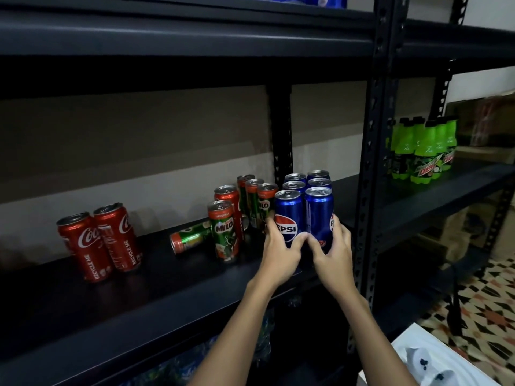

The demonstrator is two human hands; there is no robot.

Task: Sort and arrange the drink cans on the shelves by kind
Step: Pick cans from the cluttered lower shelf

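Nearest us, our two forearms reach up from 6 o'clock to the dark shelf board (83, 316). Our left hand (280, 254) wraps the front-left Pepsi can (289, 215), thumb on the front face under the logo, fingers curled round its left side. Our right hand (333, 250) grips the front-right Pepsi can (320, 211), fingers on its right side, thumb low in front. The two thumbs nearly meet between the cans; the hands are close together, each clamped on its own can.

Both cans are slim blue glossy metal cylinders with silver tops, standing upright and touching. Behind them, toward 12 o'clock, four more Pepsi cans (306, 180) stand in two rows; only their tops and upper bodies show.

At 9 o'clock of the left hand: an upright green Milo can (224, 231) with an orange top band, and one Milo can lying on its side (191, 237). Behind these a red Coca-Cola can (228, 197), partly hidden, and three more Milo cans (257, 200), lower parts hidden.

Further toward 9 o'clock, two red Coca-Cola cans (100, 240) stand touching, leaning in the wide-angle view.

At 2 o'clock, past the perforated metal upright (373, 162), green Mountain Dew bottles (425, 151) are clustered on the next shelf; labels are blurry. Blue items on the top shelf are cut off.
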